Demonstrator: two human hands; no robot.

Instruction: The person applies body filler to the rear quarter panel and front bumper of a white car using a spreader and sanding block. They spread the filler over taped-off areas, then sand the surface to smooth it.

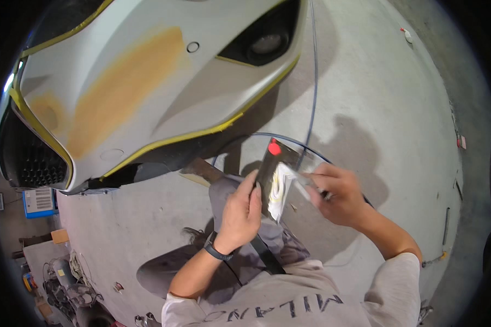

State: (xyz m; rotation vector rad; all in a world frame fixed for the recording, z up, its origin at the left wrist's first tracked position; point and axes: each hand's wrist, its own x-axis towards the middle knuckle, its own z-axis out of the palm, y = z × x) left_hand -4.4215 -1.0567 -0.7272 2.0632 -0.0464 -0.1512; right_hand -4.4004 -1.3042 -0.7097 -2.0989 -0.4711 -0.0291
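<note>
Smeary white paste is coating the flat board you're pinching in left grip, curled right grip pinching blurred spreader.

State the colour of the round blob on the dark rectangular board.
The blob is red; head view.

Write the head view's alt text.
A person's left hand holds a dark board with white paste and a red dab; the right hand holds a blurred tool at the paste. Ahead, yellow tape edges a pale car bumper with orange patches.
</note>
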